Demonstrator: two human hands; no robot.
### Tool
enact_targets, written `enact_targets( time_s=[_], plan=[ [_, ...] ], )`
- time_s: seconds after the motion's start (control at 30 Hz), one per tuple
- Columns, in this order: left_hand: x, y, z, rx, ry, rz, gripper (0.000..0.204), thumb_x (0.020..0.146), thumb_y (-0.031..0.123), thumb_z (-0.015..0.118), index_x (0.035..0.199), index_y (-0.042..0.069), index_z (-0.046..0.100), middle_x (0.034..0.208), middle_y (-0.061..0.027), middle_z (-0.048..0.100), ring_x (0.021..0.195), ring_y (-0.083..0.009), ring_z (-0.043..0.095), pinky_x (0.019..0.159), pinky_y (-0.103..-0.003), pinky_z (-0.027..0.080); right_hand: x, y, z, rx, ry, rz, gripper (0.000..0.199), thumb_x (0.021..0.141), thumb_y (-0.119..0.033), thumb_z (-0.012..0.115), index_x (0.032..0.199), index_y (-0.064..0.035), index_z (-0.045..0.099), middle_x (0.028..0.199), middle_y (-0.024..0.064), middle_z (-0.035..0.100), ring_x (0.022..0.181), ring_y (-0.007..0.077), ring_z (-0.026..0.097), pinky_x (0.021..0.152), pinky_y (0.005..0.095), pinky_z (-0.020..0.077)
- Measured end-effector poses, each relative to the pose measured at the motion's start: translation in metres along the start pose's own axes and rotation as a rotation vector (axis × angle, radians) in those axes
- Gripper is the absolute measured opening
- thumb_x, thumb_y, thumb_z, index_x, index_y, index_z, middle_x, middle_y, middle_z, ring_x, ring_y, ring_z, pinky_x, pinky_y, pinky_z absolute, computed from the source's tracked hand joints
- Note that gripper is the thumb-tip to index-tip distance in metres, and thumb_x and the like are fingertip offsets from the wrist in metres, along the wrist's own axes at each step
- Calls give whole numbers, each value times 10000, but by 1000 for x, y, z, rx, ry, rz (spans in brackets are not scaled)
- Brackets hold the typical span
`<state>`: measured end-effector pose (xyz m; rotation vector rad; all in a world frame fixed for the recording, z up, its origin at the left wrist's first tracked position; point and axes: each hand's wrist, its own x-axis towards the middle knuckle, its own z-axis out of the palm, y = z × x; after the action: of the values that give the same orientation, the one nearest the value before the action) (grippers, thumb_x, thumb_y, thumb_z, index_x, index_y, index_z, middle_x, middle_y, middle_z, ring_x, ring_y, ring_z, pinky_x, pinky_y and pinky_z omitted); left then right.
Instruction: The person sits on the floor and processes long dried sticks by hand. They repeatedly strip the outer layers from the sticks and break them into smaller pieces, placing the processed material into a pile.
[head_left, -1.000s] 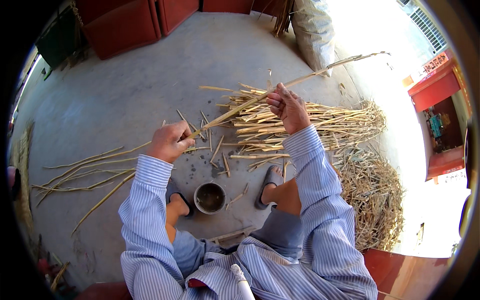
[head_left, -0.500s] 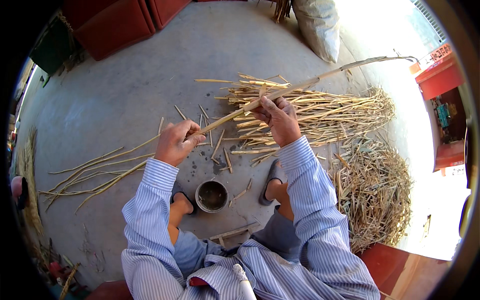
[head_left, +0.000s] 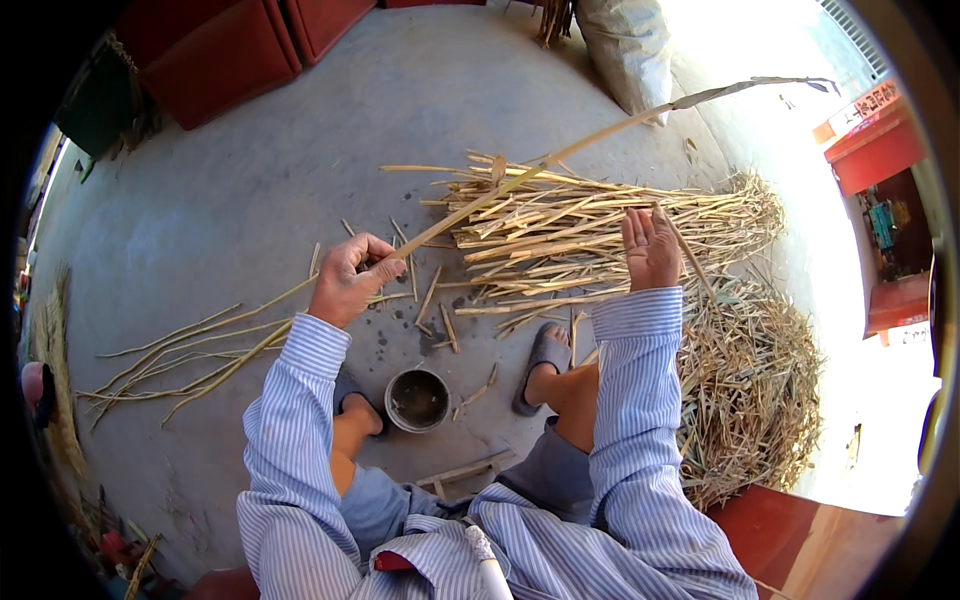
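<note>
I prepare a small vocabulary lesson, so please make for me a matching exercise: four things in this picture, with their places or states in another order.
1. left hand
2. bowl
3. heap of dry scraps
4. sack

A. near the picture's top edge
B. closed around a long stalk
C. between the slippers
D. right of the right sleeve

Pairs: 1-B; 2-C; 3-D; 4-A

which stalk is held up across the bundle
The long stalk gripped in the left hand, slanting up to the right; the bundle's stalks lie on the floor.
</note>
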<state>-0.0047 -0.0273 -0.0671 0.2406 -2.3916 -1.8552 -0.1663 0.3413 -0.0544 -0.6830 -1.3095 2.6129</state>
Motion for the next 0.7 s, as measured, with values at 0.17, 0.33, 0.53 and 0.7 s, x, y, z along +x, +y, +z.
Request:
enact_targets(
  time_s=[0.17, 0.33, 0.53, 0.7],
  plan=[
    [-9, -11, 18, 54, -64, -2, 165, 805, 94, 753, 868, -6, 637, 744, -27, 641, 658, -77, 561, 618, -249, 482, -75, 44, 51, -445, -624, 135, 406, 939, -291, 632, 1166, 37, 561, 1058, 129, 661, 957, 173, 651, 755, 254, 535],
    [-12, -2, 30, -151, -26, -110, 187, 814, 114, 764, 864, -11, 634, 761, -60, 654, 668, -97, 597, 617, -241, 497, -69, 52, 63, -488, -672, -40, 249, 938, -262, 638, 1000, -22, 613, 871, 65, 686, 773, 115, 665, 673, 214, 522],
    [-16, 5, 23, -188, 51, -206, 236, 786, 148, 802, 892, 19, 635, 806, -41, 665, 723, -94, 610, 664, -241, 515, -70, 47, 68, -415, -810, -13, 197, 948, -201, 616, 1017, -18, 606, 936, 94, 694, 817, 153, 686, 752, 257, 579],
    [-16, 1, 31, 163, 81, 31, 243, 805, 173, 784, 910, 4, 645, 821, -54, 687, 728, -105, 630, 648, -266, 516, -71, 47, 67, -367, -823, 8, 179, 960, -184, 593, 1040, -23, 598, 971, 108, 696, 857, 166, 689, 758, 262, 589]
  ],
)
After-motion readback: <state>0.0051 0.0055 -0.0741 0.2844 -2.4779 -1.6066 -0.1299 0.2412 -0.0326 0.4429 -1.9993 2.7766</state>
